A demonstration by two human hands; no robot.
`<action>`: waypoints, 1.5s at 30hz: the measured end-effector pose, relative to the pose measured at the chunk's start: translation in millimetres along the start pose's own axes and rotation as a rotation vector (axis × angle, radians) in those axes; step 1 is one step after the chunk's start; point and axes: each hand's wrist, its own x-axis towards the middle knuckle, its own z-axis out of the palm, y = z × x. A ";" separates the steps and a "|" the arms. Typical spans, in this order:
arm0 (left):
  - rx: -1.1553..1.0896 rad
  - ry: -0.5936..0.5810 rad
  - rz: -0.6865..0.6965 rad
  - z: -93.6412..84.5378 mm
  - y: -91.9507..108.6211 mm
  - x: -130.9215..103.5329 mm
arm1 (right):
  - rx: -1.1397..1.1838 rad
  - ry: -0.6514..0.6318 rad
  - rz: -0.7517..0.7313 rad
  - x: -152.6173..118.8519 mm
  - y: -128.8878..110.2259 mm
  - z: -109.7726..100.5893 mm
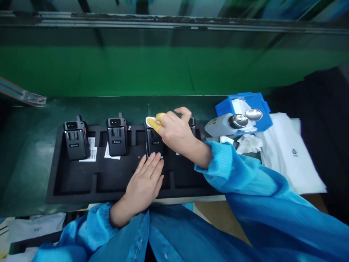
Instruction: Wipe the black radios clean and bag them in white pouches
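Several black two-way radios marked "Riton" are in a row along a black foam tray (120,185). My right hand (174,129), with yellow finger cots on two fingers, presses a folded white wipe (148,120) against the top end of the third radio (154,142). My left hand (145,176) lies flat, fingers stretched, its fingertips at that radio's lower end. To the left are the second radio (116,138) and the first radio (75,143), each with a white label sheet beneath. A fourth radio (192,123) is mostly hidden behind my right hand.
A blue bin (264,123) with white wipes stands at the right. Against it leans a white bottle (220,125) with a metal pump top. Crumpled wipes (249,143) and a stack of white bags (294,156) lie nearby. A green panel (136,71) rises behind the table.
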 end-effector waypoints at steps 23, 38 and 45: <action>-0.028 -0.029 -0.006 -2.2 0.3 1.2 | 0.047 -0.165 0.285 -35.6 5.2 -13.5; -0.048 -0.027 -0.017 -2.4 0.1 0.5 | 0.160 -0.243 0.224 1.0 -9.1 -3.2; -0.048 -0.038 -0.028 -2.2 1.0 0.7 | 0.080 -0.135 0.394 -32.3 9.2 -11.0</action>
